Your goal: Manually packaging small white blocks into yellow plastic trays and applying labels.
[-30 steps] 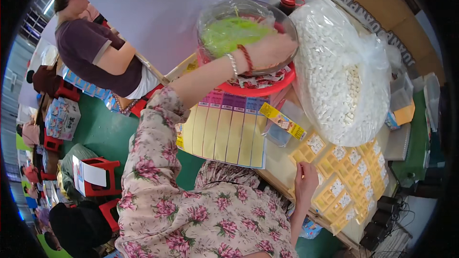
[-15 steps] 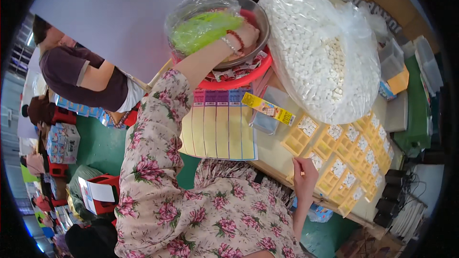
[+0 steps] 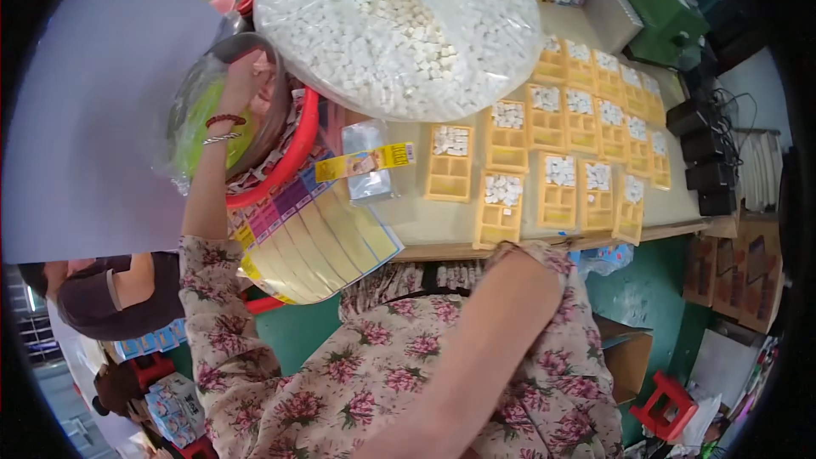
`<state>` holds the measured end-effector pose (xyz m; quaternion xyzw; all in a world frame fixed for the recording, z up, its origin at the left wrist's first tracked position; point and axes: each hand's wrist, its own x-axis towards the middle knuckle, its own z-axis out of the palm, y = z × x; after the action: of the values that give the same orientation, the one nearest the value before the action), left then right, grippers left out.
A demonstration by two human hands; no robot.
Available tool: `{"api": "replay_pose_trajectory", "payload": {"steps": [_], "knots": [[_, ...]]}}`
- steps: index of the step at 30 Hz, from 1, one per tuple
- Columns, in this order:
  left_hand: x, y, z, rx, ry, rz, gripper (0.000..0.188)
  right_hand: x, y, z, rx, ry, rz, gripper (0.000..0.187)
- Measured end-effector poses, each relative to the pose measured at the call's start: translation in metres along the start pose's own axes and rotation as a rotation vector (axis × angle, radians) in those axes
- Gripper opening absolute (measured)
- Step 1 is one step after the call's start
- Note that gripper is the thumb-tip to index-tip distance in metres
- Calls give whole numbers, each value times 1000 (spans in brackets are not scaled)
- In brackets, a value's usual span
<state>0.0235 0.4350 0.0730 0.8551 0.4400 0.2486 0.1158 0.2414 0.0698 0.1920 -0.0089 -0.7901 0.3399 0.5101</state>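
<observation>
Fingers of the left hand (image 3: 242, 76) are curled, seemingly gripping the clear bag of green pieces (image 3: 200, 123) inside the red basin (image 3: 293, 153); the right hand is hidden.

A big clear bag of white pieces (image 3: 399, 30) fills my table's far edge. A small clear packet with a yellow label (image 3: 367, 160) lies near its left end.
</observation>
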Motion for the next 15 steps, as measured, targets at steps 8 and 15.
{"api": "replay_pose_trajectory", "payload": {"steps": [8,15], "knots": [[-33,-34,-46,-293,74,-303,19,-9,-33,50,58,-27,-157,44],[-61,50,-69,-722,223,-426,19,-23,-16,11,18,-20,-222,57]]}}
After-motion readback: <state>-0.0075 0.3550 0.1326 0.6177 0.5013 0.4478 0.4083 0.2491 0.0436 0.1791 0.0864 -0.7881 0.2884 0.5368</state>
